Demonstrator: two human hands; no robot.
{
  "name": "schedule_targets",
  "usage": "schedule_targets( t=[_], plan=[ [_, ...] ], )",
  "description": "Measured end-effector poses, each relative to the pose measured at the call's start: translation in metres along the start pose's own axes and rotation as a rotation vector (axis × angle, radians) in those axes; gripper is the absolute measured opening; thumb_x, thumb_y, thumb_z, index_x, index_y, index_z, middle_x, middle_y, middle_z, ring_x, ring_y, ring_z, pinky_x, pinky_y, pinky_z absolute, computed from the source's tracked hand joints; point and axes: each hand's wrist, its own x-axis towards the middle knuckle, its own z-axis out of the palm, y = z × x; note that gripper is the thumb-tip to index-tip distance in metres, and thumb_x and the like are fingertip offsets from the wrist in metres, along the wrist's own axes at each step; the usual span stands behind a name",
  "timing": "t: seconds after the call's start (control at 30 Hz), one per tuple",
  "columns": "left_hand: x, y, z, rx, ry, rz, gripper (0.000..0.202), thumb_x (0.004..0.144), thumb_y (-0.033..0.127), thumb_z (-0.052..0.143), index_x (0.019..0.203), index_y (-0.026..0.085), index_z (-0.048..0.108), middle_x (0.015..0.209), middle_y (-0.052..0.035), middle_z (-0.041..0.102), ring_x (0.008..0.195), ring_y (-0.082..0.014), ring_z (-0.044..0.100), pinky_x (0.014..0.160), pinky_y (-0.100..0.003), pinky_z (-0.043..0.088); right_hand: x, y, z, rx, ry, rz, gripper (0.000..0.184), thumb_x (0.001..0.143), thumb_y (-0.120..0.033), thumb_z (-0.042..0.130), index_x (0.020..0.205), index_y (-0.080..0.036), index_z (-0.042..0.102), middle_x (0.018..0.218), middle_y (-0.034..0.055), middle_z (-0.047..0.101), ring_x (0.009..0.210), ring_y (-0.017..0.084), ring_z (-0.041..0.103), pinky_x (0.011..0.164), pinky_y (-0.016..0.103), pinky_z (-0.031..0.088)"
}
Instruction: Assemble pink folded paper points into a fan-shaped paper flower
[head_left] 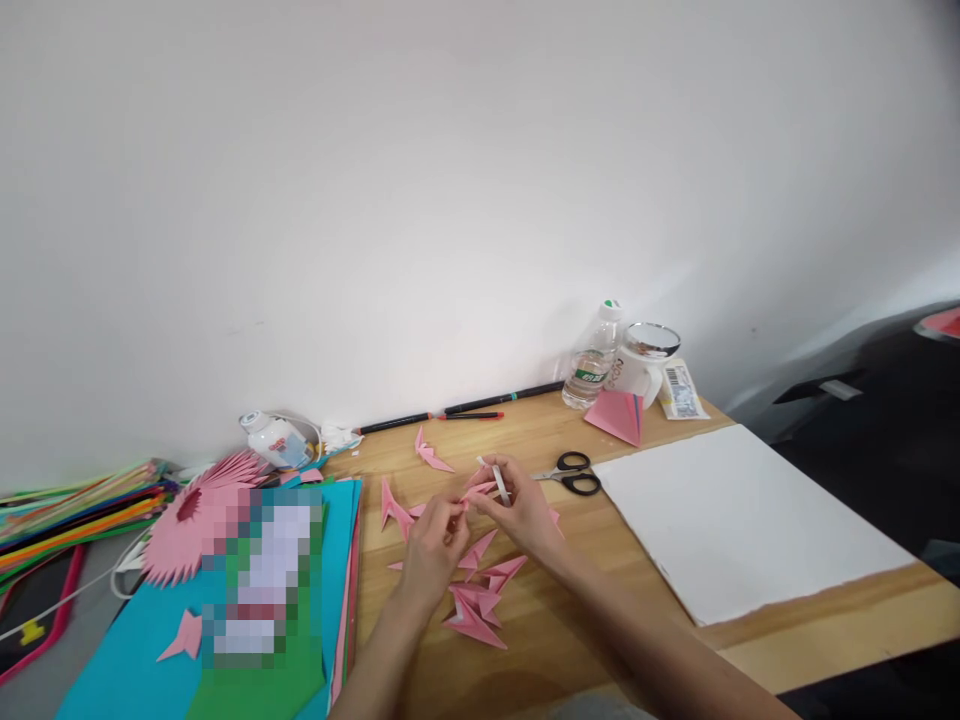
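Note:
Both my hands meet over the wooden table (pixel 540 640). My left hand (pixel 433 545) pinches the end of a folded pink paper piece (pixel 478 490). My right hand (pixel 517 505) is closed on the same pink piece and also holds a small white stick-like object (pixel 498 478) between its fingers. Several more folded pink paper pieces (pixel 476 600) lie on the table just below and around my hands, and one more pink piece (pixel 431 455) lies farther back.
Black-handled scissors (pixel 574 473) lie right of my hands, beside a large white sheet (pixel 742 520). Stacked coloured paper (pixel 187 640) and a pink paper flower (pixel 191 520) sit at left. A water bottle (pixel 594 358), white cup (pixel 637 365), pink folded paper (pixel 619 415) and pens (pixel 480 405) line the wall.

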Motion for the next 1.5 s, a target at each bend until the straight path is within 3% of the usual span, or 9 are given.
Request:
schedule_targets(
  t=[0.1, 0.23, 0.37, 0.5, 0.67, 0.83, 1.0, 1.13, 1.5],
  plan=[
    [-0.002, 0.007, 0.006, -0.158, -0.011, -0.089, 0.006, 0.075, 0.023, 0.055, 0.077, 0.019, 0.059, 0.082, -0.0051, 0.065, 0.073, -0.0165, 0.062, 0.061, -0.026, 0.049, 0.002, 0.003, -0.003, 0.032, 0.001, -0.007, 0.040, 0.070, -0.022, 0.062, 0.105, -0.020, 0.043, 0.084, 0.0021, 0.062, 0.072, 0.015, 0.062, 0.069, 0.031, 0.052],
    [0.003, 0.012, 0.006, -0.545, -0.082, -0.415, 0.034, 0.075, 0.034, 0.059, 0.104, 0.019, 0.052, 0.073, -0.0025, 0.067, 0.056, -0.0157, 0.063, 0.051, -0.026, 0.050, 0.004, 0.006, -0.005, 0.056, -0.048, -0.001, 0.046, 0.070, -0.021, 0.061, 0.111, -0.023, 0.040, 0.089, 0.0021, 0.060, 0.073, 0.015, 0.061, 0.066, 0.029, 0.052],
    [0.008, 0.013, 0.000, -0.700, -0.178, -0.578, 0.031, 0.066, 0.038, 0.068, 0.084, 0.014, 0.063, 0.065, -0.0040, 0.069, 0.052, -0.0162, 0.063, 0.049, -0.026, 0.051, 0.002, 0.003, -0.005, 0.017, -0.105, -0.031, 0.039, 0.075, -0.022, 0.058, 0.111, -0.023, 0.045, 0.082, 0.0000, 0.059, 0.067, 0.013, 0.058, 0.063, 0.028, 0.051],
    [0.009, 0.012, -0.008, -0.727, -0.026, -0.652, 0.027, 0.063, 0.036, 0.071, 0.075, 0.013, 0.064, 0.067, -0.0048, 0.070, 0.057, -0.0155, 0.065, 0.055, -0.025, 0.053, 0.004, -0.005, -0.010, -0.091, -0.029, -0.084, 0.017, 0.084, -0.032, 0.050, 0.089, -0.022, 0.062, 0.089, 0.0050, 0.055, 0.068, 0.014, 0.053, 0.053, 0.025, 0.047],
    [0.011, 0.013, -0.012, -0.755, 0.014, -0.667, 0.030, 0.063, 0.037, 0.071, 0.077, 0.013, 0.060, 0.072, -0.0078, 0.072, 0.058, -0.0174, 0.067, 0.057, -0.029, 0.054, 0.008, -0.009, -0.018, -0.293, -0.162, -0.179, 0.024, 0.087, -0.033, 0.048, 0.079, -0.022, 0.067, 0.064, 0.0016, 0.056, 0.062, 0.015, 0.049, 0.058, 0.027, 0.042],
    [0.012, 0.012, -0.011, -0.702, -0.034, -0.633, 0.032, 0.064, 0.038, 0.070, 0.083, 0.013, 0.063, 0.070, -0.0071, 0.072, 0.062, -0.0184, 0.068, 0.061, -0.029, 0.054, 0.004, -0.009, -0.016, -0.401, -0.320, -0.243, 0.021, 0.087, -0.029, 0.048, 0.084, -0.024, 0.068, 0.072, 0.0010, 0.065, 0.067, 0.016, 0.052, 0.064, 0.026, 0.039],
    [0.009, 0.011, -0.009, -0.646, -0.087, -0.558, 0.027, 0.069, 0.038, 0.066, 0.079, 0.013, 0.063, 0.075, -0.0078, 0.072, 0.064, -0.0188, 0.067, 0.056, -0.028, 0.054, 0.004, -0.009, -0.018, -0.446, -0.339, -0.223, 0.017, 0.083, -0.020, 0.049, 0.085, -0.021, 0.066, 0.068, 0.0005, 0.063, 0.061, 0.014, 0.050, 0.058, 0.024, 0.037],
    [0.008, 0.012, -0.005, -0.613, -0.062, -0.525, 0.026, 0.067, 0.037, 0.067, 0.077, 0.013, 0.062, 0.071, -0.0067, 0.071, 0.062, -0.0188, 0.066, 0.056, -0.030, 0.055, 0.005, -0.008, -0.019, -0.462, -0.363, -0.225, 0.015, 0.079, -0.014, 0.050, 0.083, -0.019, 0.064, 0.067, 0.0002, 0.060, 0.060, 0.013, 0.048, 0.055, 0.022, 0.035],
    [0.009, 0.014, -0.005, -0.675, -0.044, -0.518, 0.022, 0.070, 0.034, 0.065, 0.077, 0.013, 0.061, 0.063, -0.0043, 0.069, 0.057, -0.0156, 0.064, 0.056, -0.026, 0.053, 0.003, -0.006, -0.018, -0.473, -0.370, -0.180, 0.008, 0.075, -0.012, 0.053, 0.074, -0.019, 0.049, 0.065, -0.0027, 0.050, 0.055, 0.010, 0.041, 0.052, 0.021, 0.030]
  ],
)
